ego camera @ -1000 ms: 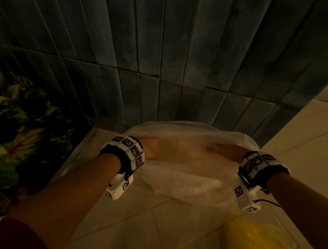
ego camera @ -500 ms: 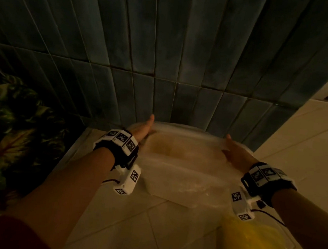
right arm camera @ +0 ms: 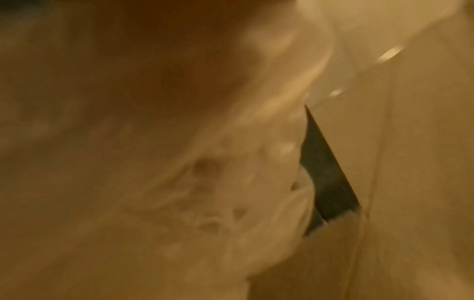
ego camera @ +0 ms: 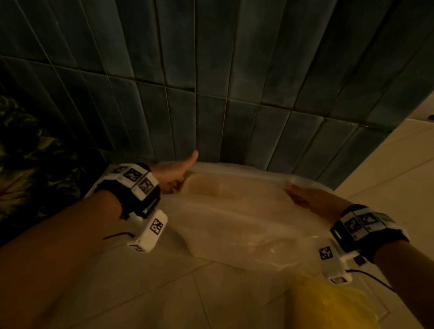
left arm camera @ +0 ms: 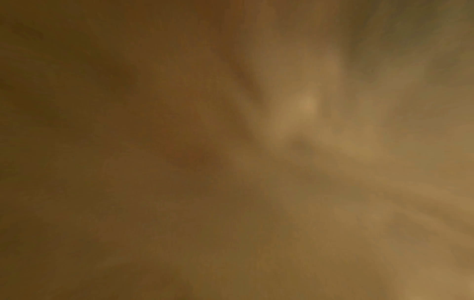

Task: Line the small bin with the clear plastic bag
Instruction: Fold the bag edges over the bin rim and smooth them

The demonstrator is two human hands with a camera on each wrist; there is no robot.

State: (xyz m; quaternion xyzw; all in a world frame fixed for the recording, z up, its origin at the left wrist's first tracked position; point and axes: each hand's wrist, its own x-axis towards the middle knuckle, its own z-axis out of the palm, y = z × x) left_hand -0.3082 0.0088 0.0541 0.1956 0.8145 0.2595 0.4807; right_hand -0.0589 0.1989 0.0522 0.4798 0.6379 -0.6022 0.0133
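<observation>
The small bin (ego camera: 208, 189) stands on the floor against the dark tiled wall, its mouth facing up. The clear plastic bag (ego camera: 244, 234) is spread over the mouth and hangs down the near side. My left hand (ego camera: 173, 174) is at the bin's left rim with the thumb stretched out; its fingers are hidden by the plastic. My right hand (ego camera: 304, 199) lies flat on the plastic at the right rim. The right wrist view shows crumpled clear plastic (right arm camera: 231, 182) close up. The left wrist view is only a brown blur.
A yellow plastic bag (ego camera: 333, 316) lies on the pale floor tiles (ego camera: 174, 291) at the near right. Leafy plants (ego camera: 16, 161) fill the left side. The dark tiled wall (ego camera: 218, 73) rises right behind the bin.
Both hands came out from under the plastic and moved apart to the bin's left and right rims. The bag now lies lower and wider over the mouth.
</observation>
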